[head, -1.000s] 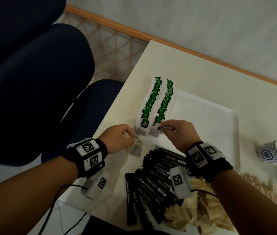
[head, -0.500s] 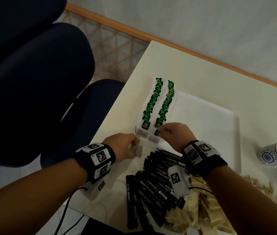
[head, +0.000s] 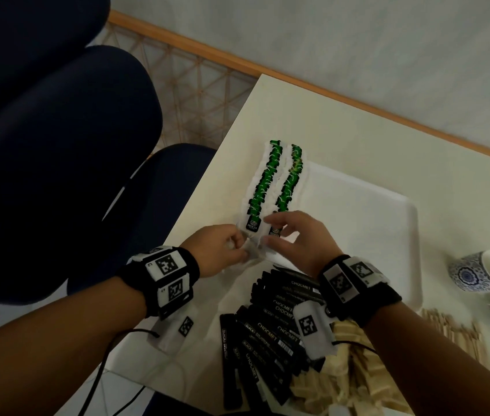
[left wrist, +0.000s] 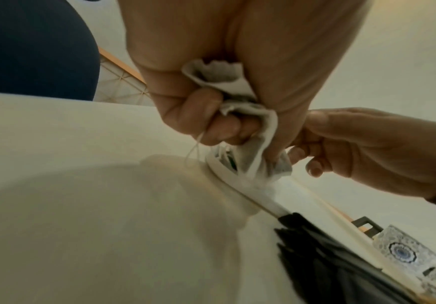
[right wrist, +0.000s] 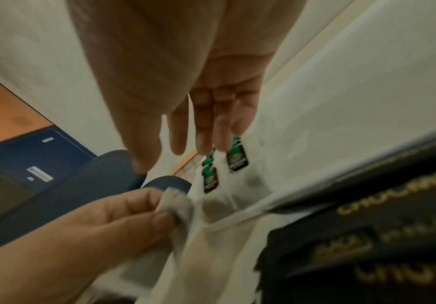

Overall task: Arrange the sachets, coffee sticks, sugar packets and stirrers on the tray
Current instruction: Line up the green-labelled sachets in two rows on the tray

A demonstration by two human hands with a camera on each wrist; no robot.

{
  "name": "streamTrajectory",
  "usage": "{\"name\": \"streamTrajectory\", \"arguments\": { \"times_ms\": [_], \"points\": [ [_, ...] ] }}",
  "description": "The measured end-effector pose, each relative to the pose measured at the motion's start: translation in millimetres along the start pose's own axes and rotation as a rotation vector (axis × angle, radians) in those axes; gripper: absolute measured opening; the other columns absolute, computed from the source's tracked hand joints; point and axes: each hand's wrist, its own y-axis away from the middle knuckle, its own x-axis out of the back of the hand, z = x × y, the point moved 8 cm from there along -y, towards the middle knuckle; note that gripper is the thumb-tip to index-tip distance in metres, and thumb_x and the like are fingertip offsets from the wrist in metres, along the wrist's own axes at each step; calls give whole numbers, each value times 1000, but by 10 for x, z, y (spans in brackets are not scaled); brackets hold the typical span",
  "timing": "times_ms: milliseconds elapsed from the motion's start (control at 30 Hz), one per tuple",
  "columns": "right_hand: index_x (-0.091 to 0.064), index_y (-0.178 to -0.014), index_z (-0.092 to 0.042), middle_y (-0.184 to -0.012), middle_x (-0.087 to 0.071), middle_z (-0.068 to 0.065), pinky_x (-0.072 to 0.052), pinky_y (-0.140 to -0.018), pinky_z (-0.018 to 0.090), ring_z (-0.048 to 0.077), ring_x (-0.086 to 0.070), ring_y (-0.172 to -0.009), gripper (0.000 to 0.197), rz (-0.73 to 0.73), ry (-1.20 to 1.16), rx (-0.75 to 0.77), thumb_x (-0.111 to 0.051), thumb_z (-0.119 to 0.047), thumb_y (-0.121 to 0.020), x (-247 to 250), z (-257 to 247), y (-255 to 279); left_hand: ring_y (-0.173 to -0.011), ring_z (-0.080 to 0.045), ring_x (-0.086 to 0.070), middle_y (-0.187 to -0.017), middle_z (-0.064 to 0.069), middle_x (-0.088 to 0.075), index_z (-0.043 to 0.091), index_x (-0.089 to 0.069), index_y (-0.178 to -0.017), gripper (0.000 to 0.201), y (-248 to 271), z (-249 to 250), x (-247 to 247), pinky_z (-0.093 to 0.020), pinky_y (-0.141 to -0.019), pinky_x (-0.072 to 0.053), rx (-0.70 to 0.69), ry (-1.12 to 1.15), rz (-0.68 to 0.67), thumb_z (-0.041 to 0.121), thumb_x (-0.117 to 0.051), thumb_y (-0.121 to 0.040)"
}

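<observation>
Two rows of white tea sachets with green tags point(head: 267, 181) lie along the left side of the white tray point(head: 373, 223). My left hand point(head: 236, 244) sits at the tray's near-left corner and grips a crumpled bunch of white sachets point(left wrist: 227, 82), a string dangling from them. My right hand point(head: 279, 232) hovers over the near end of the right row, fingers point(right wrist: 203, 127) straight and spread, holding nothing. The nearest green tags point(right wrist: 236, 158) lie just below those fingertips. Black coffee sticks point(head: 273, 319) are heaped in front of the tray.
A beige pile of packets point(head: 355, 376) lies under my right forearm, with wooden stirrers point(head: 454, 328) to the right. Two blue-patterned cups point(head: 484, 274) stand at the right edge. A dark blue chair point(head: 57, 145) is left of the table.
My right hand has let go of the sachet at the near end of the right row and spread its fingers. My left hand has moved back up to the tray corner with its sachets.
</observation>
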Motion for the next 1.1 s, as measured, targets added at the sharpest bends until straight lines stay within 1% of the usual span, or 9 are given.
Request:
{"name": "streamTrajectory", "arguments": {
  "times_ms": [100, 200, 367, 467, 600, 667, 767, 900, 1100],
  "points": [
    [-61, -117, -35, -101, -64, -15, -45, -74, 12, 0, -60, -90, 39, -164, -104, -30, -72, -38, -80, -216, -83, 50, -72, -11, -61, -83, 4, -64, 27, -59, -81, 12, -20, 109, 0, -31, -70, -52, -9, 147, 23, 31, -69, -83],
    [-67, -110, -30, -90, -69, -10, -43, -67, 8, -3, -62, -77, 26, -77, -210, -58, -68, -23, -85, -188, -71, 21, -62, -13, -61, -79, 0, -67, 25, -60, -80, 13, -31, 165, -10, -37, -70, -56, -23, 227, 54, 30, -71, -82],
    [-69, -91, -31, -76, -67, -7, -47, -59, 18, 8, -59, -68, 30, -30, -514, -96, -63, -3, -85, -78, -65, 19, -80, -10, -63, -95, 8, -64, 30, -61, -105, 29, -36, 154, -55, -20, -70, -49, 0, 338, 1, 39, -73, -80],
    [-68, -92, -29, -74, -64, -5, -46, -57, 18, 10, -56, -68, 31, -14, -577, -119, -61, 1, -87, -37, -22, 9, -57, -4, -48, -66, 13, -55, 16, -65, -90, 23, -17, 147, -82, -17, -55, -40, 12, 399, -26, 39, -66, -86],
    [-67, -91, -30, -73, -62, -6, -46, -57, 18, 9, -54, -66, 31, -22, -532, -135, -61, 1, -87, -47, 23, 10, -35, -5, -28, -49, 8, -33, 13, -58, -75, 25, -6, 90, -50, -17, -37, -27, 109, 498, 12, 30, -59, -93],
    [-66, -94, -33, -81, -64, -12, -46, -64, 14, 0, -57, -68, 26, 22, -444, -120, -63, -7, -87, -34, 34, 13, -35, -7, -25, -46, 7, -29, 16, -59, -71, 26, 3, 57, -41, -17, -38, -25, 159, 539, 12, 31, -60, -92],
    [-65, -101, -38, -105, -59, -15, -45, -74, 11, -6, -57, -89, 21, 138, -187, -30, -69, -26, -84, 69, -39, 58, -37, -10, -22, -47, 4, -26, 17, -61, -69, 26, 13, 2, -33, -19, -40, -22, 224, 614, 29, 32, -62, -91],
    [-65, -112, -33, -102, -57, -13, -44, -77, 15, 0, -53, -90, 44, -9, 39, 109, -77, -45, -71, -96, -241, 115, -39, -12, -28, -48, 1, -31, 6, -69, -88, 32, 25, -63, -33, -20, -42, -26, 287, 619, 46, 36, -60, -91],
    [-72, -104, -28, -88, -69, -8, -48, -71, 25, 8, -59, -77, 19, 53, 48, 108, -60, -26, -90, -89, -265, 64, -43, -14, -25, -47, 2, -28, -2, -70, -94, 47, 65, -8, -36, -22, -45, -24, 263, 699, 24, 40, -48, -94]
  ]
}}
